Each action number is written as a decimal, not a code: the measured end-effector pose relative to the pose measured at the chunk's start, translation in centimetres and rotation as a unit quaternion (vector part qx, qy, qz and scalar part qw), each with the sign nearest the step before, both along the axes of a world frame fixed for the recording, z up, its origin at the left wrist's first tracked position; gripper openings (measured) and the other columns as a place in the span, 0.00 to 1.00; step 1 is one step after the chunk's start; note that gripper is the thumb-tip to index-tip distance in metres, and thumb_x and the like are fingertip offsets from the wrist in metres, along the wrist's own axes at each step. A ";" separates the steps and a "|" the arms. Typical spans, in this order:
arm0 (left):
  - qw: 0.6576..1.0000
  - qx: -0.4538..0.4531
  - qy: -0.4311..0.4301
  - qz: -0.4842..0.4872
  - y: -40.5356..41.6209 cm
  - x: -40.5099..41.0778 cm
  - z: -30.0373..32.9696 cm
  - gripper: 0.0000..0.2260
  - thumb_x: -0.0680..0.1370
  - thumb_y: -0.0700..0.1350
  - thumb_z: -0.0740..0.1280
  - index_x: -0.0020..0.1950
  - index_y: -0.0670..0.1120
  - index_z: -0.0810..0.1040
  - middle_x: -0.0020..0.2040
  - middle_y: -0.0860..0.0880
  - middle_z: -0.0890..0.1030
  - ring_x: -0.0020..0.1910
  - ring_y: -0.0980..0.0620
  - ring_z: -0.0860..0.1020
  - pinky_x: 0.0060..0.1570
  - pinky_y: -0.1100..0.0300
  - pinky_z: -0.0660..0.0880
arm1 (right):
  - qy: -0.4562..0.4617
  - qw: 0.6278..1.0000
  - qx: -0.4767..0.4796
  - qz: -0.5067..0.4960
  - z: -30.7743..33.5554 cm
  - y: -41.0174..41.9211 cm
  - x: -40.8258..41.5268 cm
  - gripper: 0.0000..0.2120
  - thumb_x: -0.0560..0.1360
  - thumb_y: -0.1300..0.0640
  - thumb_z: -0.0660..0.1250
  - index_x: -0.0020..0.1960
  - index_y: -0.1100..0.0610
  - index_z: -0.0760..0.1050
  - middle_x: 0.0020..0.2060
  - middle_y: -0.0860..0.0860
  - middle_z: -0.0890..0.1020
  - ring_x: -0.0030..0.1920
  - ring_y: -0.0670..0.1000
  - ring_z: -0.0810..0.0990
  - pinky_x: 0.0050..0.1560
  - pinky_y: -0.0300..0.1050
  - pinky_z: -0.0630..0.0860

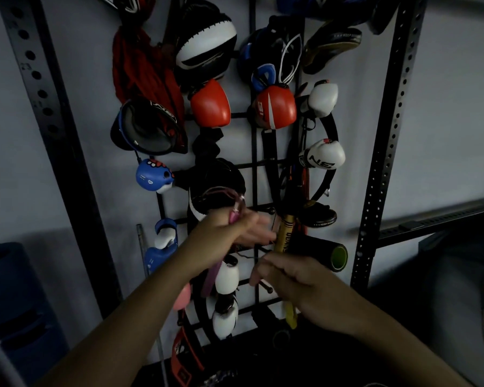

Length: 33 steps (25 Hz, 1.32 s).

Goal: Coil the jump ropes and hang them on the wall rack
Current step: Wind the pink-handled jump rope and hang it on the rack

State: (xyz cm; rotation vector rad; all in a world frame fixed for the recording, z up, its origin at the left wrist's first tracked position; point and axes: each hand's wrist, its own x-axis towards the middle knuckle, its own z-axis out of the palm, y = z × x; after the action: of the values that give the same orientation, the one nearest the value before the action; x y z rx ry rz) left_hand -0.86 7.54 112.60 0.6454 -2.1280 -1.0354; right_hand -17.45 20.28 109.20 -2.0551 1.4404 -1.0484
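Observation:
My left hand is raised against the black wire wall rack and grips the pink handles of a jump rope; a thin pink coil loops above the fist. A purple strap and a pink handle dangle below that wrist. My right hand sits lower right, fingers curled around a yellow handle that stands upright in front of the rack. A bare black peg juts out just left of the right hand. The picture is dim and blurred around the left fingers.
The rack is crowded with red boxing gloves, white gloves, blue mitts, black pads and a red cloth. A black foam roller sticks out at the right. Perforated black steel uprights flank the rack.

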 end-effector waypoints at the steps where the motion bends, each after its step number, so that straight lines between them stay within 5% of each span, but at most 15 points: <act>1: 0.999 0.005 -0.046 -0.010 0.6 -0.1 -0.6 0.15 0.86 0.48 0.59 0.57 0.42 0.83 0.47 0.45 0.88 0.46 0.46 0.87 0.51 0.54 0.81 | 0.016 0.999 -0.032 -0.010 1.1 0.0 -0.3 0.13 0.86 0.48 0.59 0.50 0.45 0.81 0.33 0.53 0.78 0.34 0.57 0.78 0.38 0.51 0.76; 4: 0.993 0.094 -0.027 -0.062 2.3 -0.8 -1.7 0.24 0.85 0.55 0.58 0.48 0.35 0.81 0.27 0.46 0.78 0.23 0.47 0.75 0.34 0.55 0.74 | 0.013 0.994 -0.087 -0.057 3.2 -0.4 -1.4 0.10 0.82 0.47 0.66 0.45 0.45 0.83 0.37 0.52 0.87 0.39 0.65 0.85 0.45 0.65 0.82; 7: 0.987 0.135 -0.016 -0.092 3.1 -0.8 -1.3 0.29 0.81 0.64 0.56 0.40 0.41 0.81 0.23 0.49 0.64 0.21 0.52 0.63 0.26 0.61 0.66 | -0.037 0.984 -0.115 -0.131 4.0 -0.9 -2.4 0.07 0.76 0.46 0.75 0.41 0.48 0.85 0.36 0.51 0.88 0.37 0.63 0.87 0.44 0.64 0.84; 11: 0.981 0.141 0.001 -0.135 3.3 -0.4 -0.1 0.15 0.83 0.51 0.62 0.48 0.44 0.84 0.36 0.43 0.85 0.35 0.47 0.84 0.40 0.59 0.79 | -0.051 0.989 -0.080 -0.109 3.1 -1.4 -2.9 0.08 0.82 0.50 0.67 0.47 0.48 0.83 0.41 0.58 0.86 0.43 0.68 0.85 0.45 0.68 0.82; 13: 0.979 0.153 0.026 -0.131 2.8 -0.4 0.0 0.16 0.82 0.51 0.63 0.53 0.41 0.84 0.37 0.44 0.86 0.36 0.49 0.84 0.42 0.58 0.80 | -0.059 0.992 -0.068 -0.084 3.3 -1.4 -3.3 0.10 0.85 0.55 0.63 0.51 0.48 0.83 0.42 0.56 0.85 0.44 0.68 0.83 0.43 0.62 0.83; 16: 0.982 0.141 0.019 -0.129 2.8 -0.5 -0.6 0.19 0.82 0.53 0.63 0.51 0.40 0.85 0.25 0.51 0.75 0.22 0.54 0.70 0.35 0.54 0.70 | -0.073 0.987 -0.095 -0.102 3.6 -1.5 -3.4 0.09 0.84 0.56 0.65 0.52 0.49 0.85 0.33 0.54 0.83 0.35 0.65 0.82 0.35 0.51 0.81; 21: 0.972 0.156 0.065 -0.161 2.6 -0.7 -0.7 0.13 0.84 0.42 0.60 0.56 0.38 0.83 0.36 0.45 0.84 0.35 0.49 0.81 0.42 0.56 0.75 | -0.079 0.976 -0.115 -0.170 2.6 -2.2 -4.1 0.07 0.82 0.53 0.70 0.48 0.51 0.85 0.27 0.51 0.83 0.26 0.50 0.81 0.31 0.34 0.75; 24: 0.978 0.148 0.032 -0.143 2.8 -0.8 -0.8 0.16 0.84 0.50 0.61 0.50 0.41 0.84 0.26 0.52 0.70 0.23 0.54 0.68 0.33 0.57 0.67 | -0.069 0.972 -0.142 -0.175 3.0 -1.9 -4.0 0.06 0.79 0.51 0.73 0.45 0.52 0.86 0.25 0.48 0.82 0.24 0.41 0.77 0.32 0.28 0.71; 26: 0.974 0.158 -0.020 -0.159 3.2 -0.6 -0.5 0.19 0.83 0.55 0.61 0.42 0.45 0.83 0.23 0.53 0.63 0.21 0.54 0.61 0.30 0.56 0.60 | -0.084 0.961 -0.187 -0.187 3.5 -2.0 -3.9 0.09 0.74 0.48 0.76 0.41 0.54 0.85 0.26 0.49 0.83 0.25 0.44 0.78 0.32 0.30 0.73; 30: 0.896 0.295 0.058 -0.326 3.9 0.2 0.9 0.19 0.84 0.51 0.60 0.37 0.47 0.81 0.19 0.57 0.67 0.17 0.60 0.65 0.24 0.62 0.62 | -0.145 0.962 -0.150 -0.174 2.5 -3.0 -3.8 0.22 0.72 0.39 0.72 0.37 0.59 0.80 0.31 0.64 0.80 0.30 0.66 0.77 0.33 0.43 0.77; 33: 0.810 0.385 0.281 -0.343 4.4 -0.5 2.3 0.16 0.82 0.48 0.62 0.46 0.40 0.85 0.22 0.54 0.75 0.19 0.59 0.74 0.23 0.66 0.69 | -0.233 0.970 0.013 -0.071 -0.1 -2.8 -1.9 0.21 0.79 0.40 0.64 0.39 0.57 0.78 0.31 0.59 0.72 0.27 0.53 0.69 0.29 0.42 0.74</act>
State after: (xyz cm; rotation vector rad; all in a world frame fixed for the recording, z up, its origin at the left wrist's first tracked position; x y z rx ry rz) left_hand -1.39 11.93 114.93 -0.1635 -1.3418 -2.2123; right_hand -19.36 17.50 109.05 -1.5597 1.3518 -1.4441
